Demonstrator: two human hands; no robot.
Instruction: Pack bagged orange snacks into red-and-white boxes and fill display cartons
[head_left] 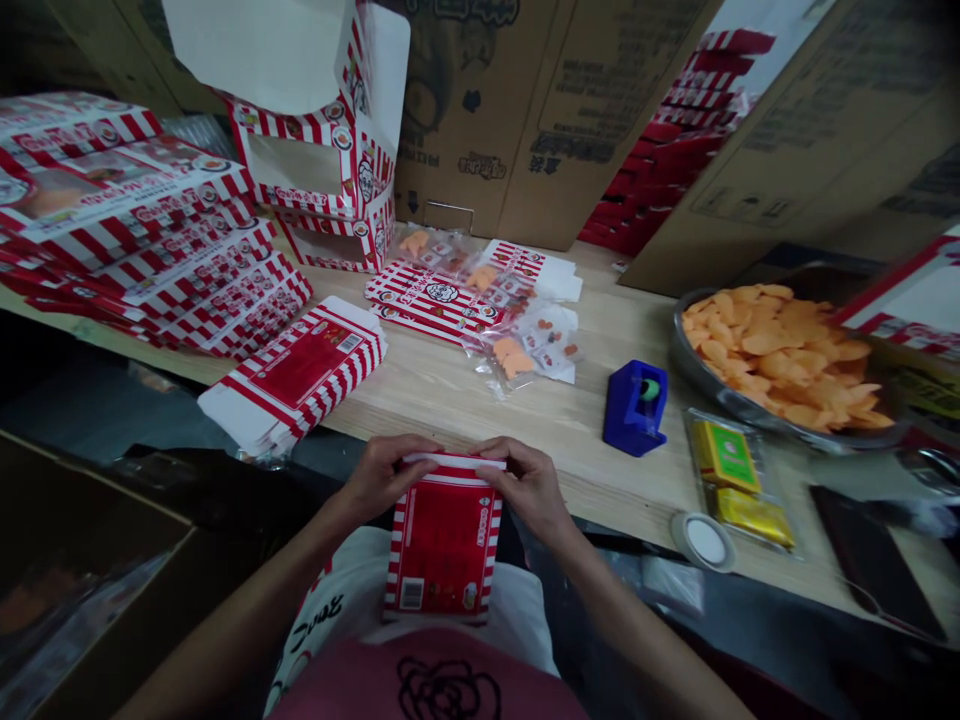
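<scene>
"Where's the red-and-white carton (444,540)?"

"At six o'clock in the view, in front of the person's lap (525,600)."

"And the hands?"

"The left hand (388,478) pinches its top edge at the left corner between thumb and fingers; the right hand (526,484) grips the right corner likewise."

"What's around it?"

"On the worktop (442,400), from the carton: a blue tape dispenser (626,415) at two o'clock, stacked flat cartons (300,365) near half past ten."

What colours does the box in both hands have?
The box is mainly red, with red and white striped sides; head view shows it best.
</scene>
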